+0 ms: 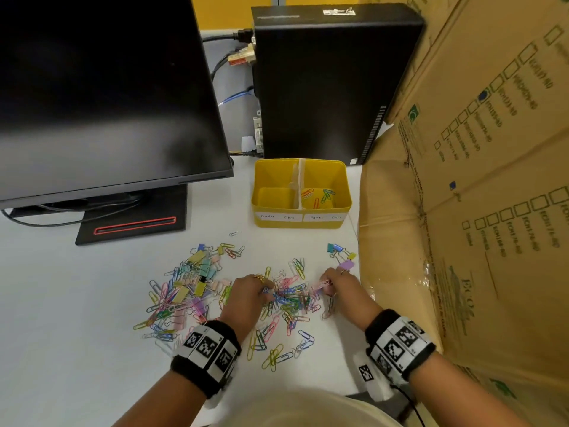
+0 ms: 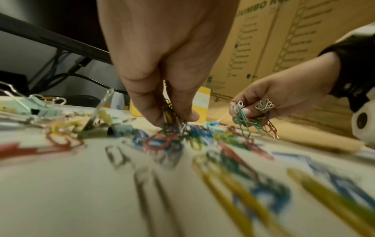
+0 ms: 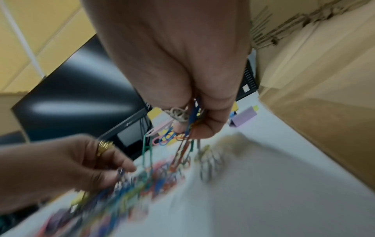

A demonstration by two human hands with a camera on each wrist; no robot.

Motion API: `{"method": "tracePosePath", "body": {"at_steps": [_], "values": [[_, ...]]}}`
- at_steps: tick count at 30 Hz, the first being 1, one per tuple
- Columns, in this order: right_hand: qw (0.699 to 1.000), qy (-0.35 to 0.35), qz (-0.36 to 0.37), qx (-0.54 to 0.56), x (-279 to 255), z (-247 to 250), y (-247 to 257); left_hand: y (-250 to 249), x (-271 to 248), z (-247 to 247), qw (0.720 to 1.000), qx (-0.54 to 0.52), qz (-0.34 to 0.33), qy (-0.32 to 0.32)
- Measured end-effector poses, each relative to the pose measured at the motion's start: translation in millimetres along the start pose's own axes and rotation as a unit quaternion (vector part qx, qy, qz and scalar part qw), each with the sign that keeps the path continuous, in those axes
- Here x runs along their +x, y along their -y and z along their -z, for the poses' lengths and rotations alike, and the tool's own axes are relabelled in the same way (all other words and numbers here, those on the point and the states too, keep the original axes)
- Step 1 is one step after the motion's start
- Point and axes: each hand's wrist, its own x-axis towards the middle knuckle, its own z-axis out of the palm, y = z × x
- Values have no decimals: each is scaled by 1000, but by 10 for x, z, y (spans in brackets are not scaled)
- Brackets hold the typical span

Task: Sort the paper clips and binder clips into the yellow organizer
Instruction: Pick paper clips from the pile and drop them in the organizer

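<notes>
A yellow organizer (image 1: 346, 192) with two labelled compartments stands at the back of the white desk; a few coloured paper clips (image 1: 320, 197) lie in its right compartment, and the left one looks bare. Loose paper clips (image 1: 289, 298) and pastel binder clips (image 1: 197, 266) are scattered in front. My left hand (image 1: 252, 292) pinches a bunch of paper clips (image 2: 169, 115) just above the pile. My right hand (image 1: 334, 283) grips another bunch of paper clips (image 3: 188, 128), several dangling from its fingers. A few binder clips (image 1: 340, 252) lie beyond the right hand.
A black monitor (image 1: 101, 97) and its stand (image 1: 132, 223) fill the left back. A black computer case (image 1: 326, 81) rises behind the organizer. A large cardboard box (image 1: 468, 226) walls the right side, close to my right hand. Cables (image 1: 46, 218) run under the monitor.
</notes>
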Motion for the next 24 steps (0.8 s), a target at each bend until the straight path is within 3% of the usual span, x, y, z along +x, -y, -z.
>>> {"method": "tracePosePath", "body": {"at_steps": [4, 7, 11, 13, 16, 19, 22, 24], "values": [[984, -68, 1, 164, 261, 450, 194, -245, 118, 282, 996, -77, -20, -28], [942, -135, 3, 307, 595, 802, 377, -629, 423, 503, 987, -151, -46, -43], [909, -245, -23, 337, 1153, 1115, 496, -1178, 1049, 610, 969, -217, -77, -89], [899, -249, -58, 355, 1381, 1175, 445, -1380, 1382, 576, 966, -223, -66, -110], [937, -191, -92, 277, 1567, 1232, 309, -1549, 1742, 484, 984, -145, -29, -101], [974, -133, -72, 168, 1428, 1320, 316, -1583, 1835, 393, 999, -34, -16, -9], [981, -119, -10, 155, 1103, 1354, 308, -1513, 1723, 363, 996, -34, -72, 35], [984, -104, 12, 147, 829, 1268, 275, -1407, 1529, 378, 990, -46, -133, 2]]}}
